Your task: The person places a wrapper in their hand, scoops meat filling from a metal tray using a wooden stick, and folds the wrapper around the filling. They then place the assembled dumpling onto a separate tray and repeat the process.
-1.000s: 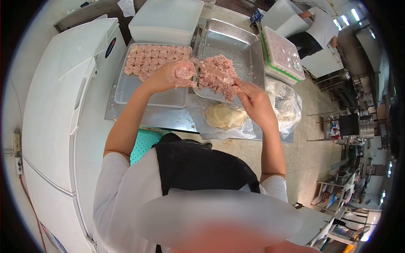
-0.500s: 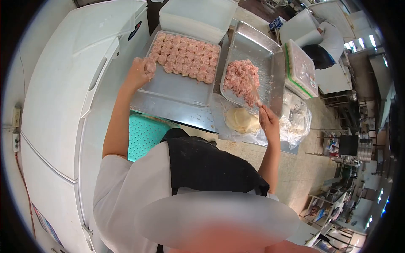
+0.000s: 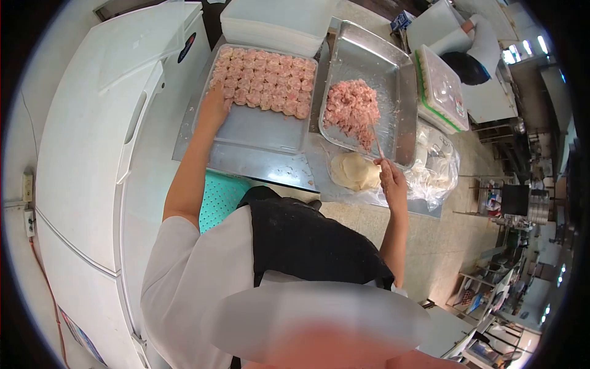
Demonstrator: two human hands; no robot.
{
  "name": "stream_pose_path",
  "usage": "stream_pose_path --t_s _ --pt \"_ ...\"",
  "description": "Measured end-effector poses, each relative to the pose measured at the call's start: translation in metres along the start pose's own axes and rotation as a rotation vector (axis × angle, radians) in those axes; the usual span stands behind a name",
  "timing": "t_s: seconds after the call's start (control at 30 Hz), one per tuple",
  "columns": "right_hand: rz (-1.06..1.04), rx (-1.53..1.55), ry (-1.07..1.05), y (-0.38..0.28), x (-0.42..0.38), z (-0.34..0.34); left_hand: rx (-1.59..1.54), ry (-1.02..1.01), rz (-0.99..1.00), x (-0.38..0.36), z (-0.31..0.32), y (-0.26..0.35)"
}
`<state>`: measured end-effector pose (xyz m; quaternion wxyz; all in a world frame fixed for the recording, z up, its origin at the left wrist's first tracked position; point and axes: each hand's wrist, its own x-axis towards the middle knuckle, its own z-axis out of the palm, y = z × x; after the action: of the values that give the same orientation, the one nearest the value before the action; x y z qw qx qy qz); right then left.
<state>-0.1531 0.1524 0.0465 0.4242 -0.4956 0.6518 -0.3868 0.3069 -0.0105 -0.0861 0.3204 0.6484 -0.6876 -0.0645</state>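
Left hand [image 3: 215, 106] presses dumplings [image 3: 265, 79] at tray edge [image 3: 203, 104] — right hand [image 3: 391, 177] grips stick [image 3: 376, 142].

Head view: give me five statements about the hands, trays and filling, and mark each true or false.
1. The left hand is at the dumpling rows in the left tray. True.
2. The right hand holds a thin stick. True.
3. The mince lies in the left tray. False: it lies in the right tray.
4. The wrappers sit in the right tray. False: they lie on plastic in front of it.
5. The dumplings fill the whole left tray. False: its near part is bare.
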Motion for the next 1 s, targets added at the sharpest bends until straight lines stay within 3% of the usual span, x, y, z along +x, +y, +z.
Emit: stream_pose_path --t_s 0.13,0.2,0.27,0.33,0.37,0.4,0.5,0.53,0.6,0.63,0.7,0.77,0.83,0.87,0.93,1.0 --pt "-0.231 -0.674 -0.144 -0.003 0.030 -0.042 -0.146 -0.088 0.127 -0.006 -0.035 0.011" --pt "-0.063 -1.178 -0.134 -0.020 0.053 -0.074 0.034 -0.118 0.166 -0.010 -0.039 0.011" --pt "-0.109 -1.447 -0.185 -0.025 0.073 -0.106 0.005 -0.131 0.131 -0.017 -0.053 0.059" --pt "-0.088 -1.439 -0.180 -0.017 0.081 -0.105 -0.013 -0.132 0.073 -0.030 -0.056 0.109" --pt "-0.093 -1.438 -0.187 -0.013 0.084 -0.096 -0.180 -0.150 0.059 -0.038 -0.052 0.138" --pt "-0.236 -1.387 -0.219 0.005 0.087 -0.082 -0.346 -0.165 0.039 -0.046 -0.046 0.164" --pt "-0.576 -1.252 -0.208 0.008 0.065 -0.034 -0.430 -0.320 0.285 -0.070 -0.009 0.220" --pt "-0.578 -1.248 -0.210 0.000 0.067 -0.042 -0.434 -0.371 0.381 -0.079 0.007 0.234" --pt "-0.673 -1.330 -0.290 -0.019 0.076 -0.059 -0.478 -0.588 0.368 -0.096 0.037 0.257" --pt "-0.678 -1.322 -0.295 -0.029 0.082 -0.072 -0.470 -0.588 0.361 -0.104 0.053 0.267" --pt "-0.608 -1.337 -0.220 -0.043 0.099 -0.097 -0.502 -0.472 0.578 -0.113 0.075 0.288" --pt "-0.590 -1.379 -0.208 -0.009 0.110 -0.096 -0.426 -0.438 0.547 -0.116 0.088 0.307" --pt "-0.831 -1.102 -0.275 0.031 0.101 -0.079 -0.349 -0.406 0.516 -0.116 0.096 0.315" --pt "-0.843 -1.095 -0.288 0.036 0.103 -0.082 -0.300 -0.435 0.502 -0.117 0.099 0.312" --pt "-0.900 -1.107 -0.396 0.017 0.104 -0.090 -0.238 -0.460 0.472 -0.116 0.095 0.316" --pt "-0.828 -1.163 -0.426 -0.013 0.122 -0.111 -0.338 -0.560 0.283 -0.115 0.083 0.323"
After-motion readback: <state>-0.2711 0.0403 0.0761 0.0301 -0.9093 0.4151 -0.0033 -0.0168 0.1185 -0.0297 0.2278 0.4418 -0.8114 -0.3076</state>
